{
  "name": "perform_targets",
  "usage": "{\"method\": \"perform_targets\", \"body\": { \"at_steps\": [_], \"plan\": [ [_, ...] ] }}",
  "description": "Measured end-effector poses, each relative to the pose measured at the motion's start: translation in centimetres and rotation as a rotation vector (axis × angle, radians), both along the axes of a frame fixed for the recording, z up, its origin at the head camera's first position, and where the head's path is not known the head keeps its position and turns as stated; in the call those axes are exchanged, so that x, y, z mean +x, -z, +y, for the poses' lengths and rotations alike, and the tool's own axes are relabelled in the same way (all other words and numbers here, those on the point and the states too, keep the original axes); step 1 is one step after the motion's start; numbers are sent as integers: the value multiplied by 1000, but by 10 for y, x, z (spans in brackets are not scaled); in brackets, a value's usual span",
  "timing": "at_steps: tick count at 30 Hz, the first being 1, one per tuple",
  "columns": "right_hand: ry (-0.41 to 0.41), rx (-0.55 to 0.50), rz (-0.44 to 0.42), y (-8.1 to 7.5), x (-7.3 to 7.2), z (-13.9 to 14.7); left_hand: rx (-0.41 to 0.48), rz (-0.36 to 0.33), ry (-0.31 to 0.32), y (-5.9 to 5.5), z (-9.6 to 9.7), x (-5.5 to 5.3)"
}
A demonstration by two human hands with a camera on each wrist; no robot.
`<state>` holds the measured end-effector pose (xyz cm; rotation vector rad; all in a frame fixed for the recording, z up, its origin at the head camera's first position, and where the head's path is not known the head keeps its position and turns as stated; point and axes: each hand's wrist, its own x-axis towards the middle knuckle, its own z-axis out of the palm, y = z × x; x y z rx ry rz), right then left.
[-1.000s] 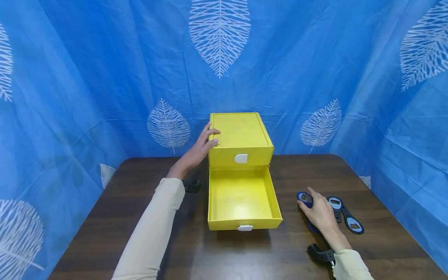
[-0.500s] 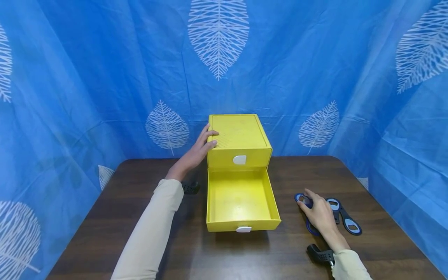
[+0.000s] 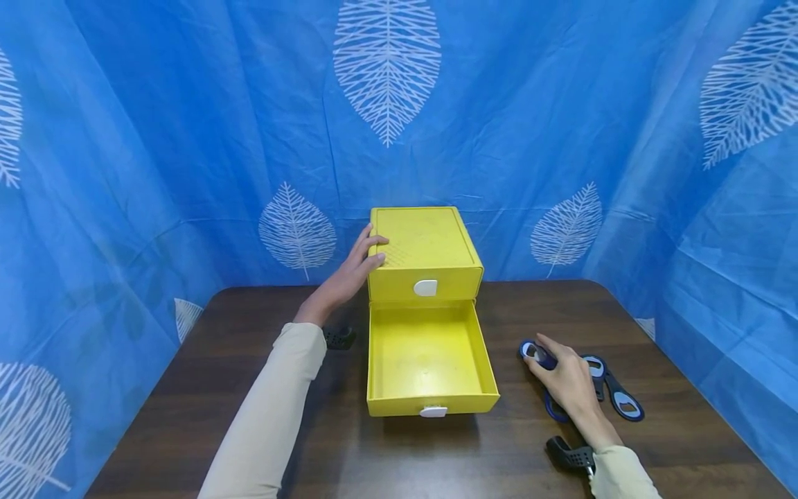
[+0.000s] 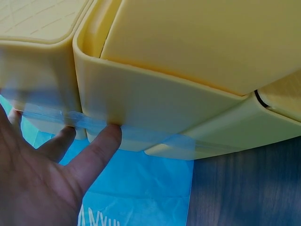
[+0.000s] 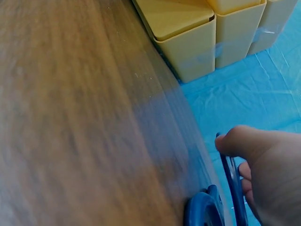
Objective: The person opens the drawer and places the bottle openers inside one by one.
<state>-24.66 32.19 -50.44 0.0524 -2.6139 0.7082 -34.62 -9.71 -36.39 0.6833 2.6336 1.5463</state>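
A yellow two-drawer box (image 3: 427,239) stands at the back of the table, its lower drawer (image 3: 427,353) pulled out and its upper one pushed in. My left hand (image 3: 349,274) rests against the box's upper left edge, fingers extended; the left wrist view shows the fingertips (image 4: 113,132) touching its side. At the right, my right hand (image 3: 570,381) pinches a blue bottle opener (image 3: 530,350) between thumb and fingers. In the right wrist view this opener (image 5: 233,188) is tilted up off the table. A blue loop (image 3: 552,409) lies partly hidden under that hand.
Two dark openers (image 3: 626,403) with metal inserts lie right of my right hand, one partly covered by it. The brown wooden table (image 3: 436,464) is backed by a blue curtain (image 3: 486,138) with white leaf prints. Black wrist devices (image 3: 569,454) sit below both wrists.
The pinched bottle opener has shifted slightly left and away from the blue loop, along with my right fingers. My left hand stays on the box; the whole head view has drifted a little.
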Motion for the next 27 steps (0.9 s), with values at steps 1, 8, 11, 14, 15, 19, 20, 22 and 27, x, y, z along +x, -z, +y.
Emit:
{"method": "perform_targets", "body": {
  "at_steps": [1,8,11,14,15,19,20,22,27],
  "plan": [
    [-2,-3,7,-1,0,0,-1,2,1,0,0,0],
    [-22,-9,51,-5,3,-4,0,5,6,0,0,0],
    [-28,-11,77,-7,5,-6,0,5,5,0,1,0],
    [-36,-12,103,-10,6,-8,5,9,9,1,1,-1],
    [-41,-13,110,-11,7,-9,7,11,11,1,1,-1],
    [-62,-18,140,-14,8,-11,10,17,15,1,1,-1],
    [-66,-19,148,-14,9,-12,10,16,17,1,1,-2],
    [-75,-24,163,-15,9,-12,11,17,22,1,1,-2],
    [-97,-33,198,-17,10,-13,7,15,21,0,1,-2]
  ]
}}
